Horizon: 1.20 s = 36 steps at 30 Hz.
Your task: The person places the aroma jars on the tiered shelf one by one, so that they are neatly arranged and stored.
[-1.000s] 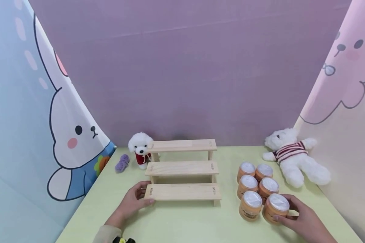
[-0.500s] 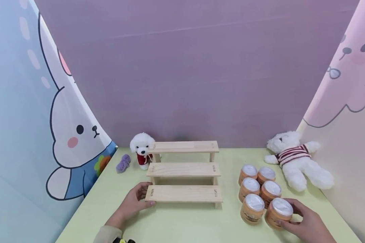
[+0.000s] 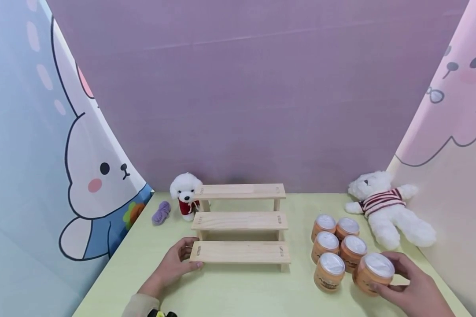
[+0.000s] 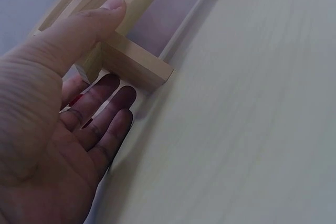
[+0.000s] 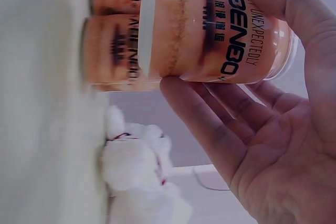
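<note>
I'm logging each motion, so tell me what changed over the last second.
The right hand has lifted the held jar and shifted it to the right; it gripped that jar earlier too. The left hand stays at the wooden stand, and the other five jars keep their places.

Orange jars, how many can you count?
6. The held jar is in the right hand; the front jar stands left of it; behind are the left middle jar, right middle jar, left back jar and right back jar. None looks hidden.
</note>
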Available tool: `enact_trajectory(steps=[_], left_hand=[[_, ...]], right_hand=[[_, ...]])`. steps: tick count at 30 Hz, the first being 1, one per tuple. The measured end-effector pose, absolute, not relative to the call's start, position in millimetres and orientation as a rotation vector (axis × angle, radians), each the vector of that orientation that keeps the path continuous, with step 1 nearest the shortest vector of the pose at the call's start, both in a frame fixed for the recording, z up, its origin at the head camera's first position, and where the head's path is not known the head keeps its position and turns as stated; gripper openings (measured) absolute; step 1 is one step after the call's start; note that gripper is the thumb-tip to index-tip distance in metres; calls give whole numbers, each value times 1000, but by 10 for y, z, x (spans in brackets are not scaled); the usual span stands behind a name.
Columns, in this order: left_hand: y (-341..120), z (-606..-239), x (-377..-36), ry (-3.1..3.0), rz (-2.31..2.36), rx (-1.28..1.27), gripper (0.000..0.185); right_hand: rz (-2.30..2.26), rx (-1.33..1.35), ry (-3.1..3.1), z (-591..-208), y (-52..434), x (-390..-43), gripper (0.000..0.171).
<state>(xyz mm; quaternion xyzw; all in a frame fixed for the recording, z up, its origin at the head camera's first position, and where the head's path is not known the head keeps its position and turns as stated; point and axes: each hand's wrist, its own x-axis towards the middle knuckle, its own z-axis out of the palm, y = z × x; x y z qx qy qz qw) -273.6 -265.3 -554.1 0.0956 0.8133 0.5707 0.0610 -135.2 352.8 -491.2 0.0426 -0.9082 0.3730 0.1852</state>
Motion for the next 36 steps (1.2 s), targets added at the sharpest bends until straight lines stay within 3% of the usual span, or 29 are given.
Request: enact_trajectory(steps=[13,36], left_hand=[[-2643,-5494,-2710,2434,1727,319,76],[-2621,-5462,-2678,2455,1721,323,75]], right_hand=[[996,241,-2433,-4362,3431,-1365,72],[1116,492,-2311,-3726,2826,-1936,70]])
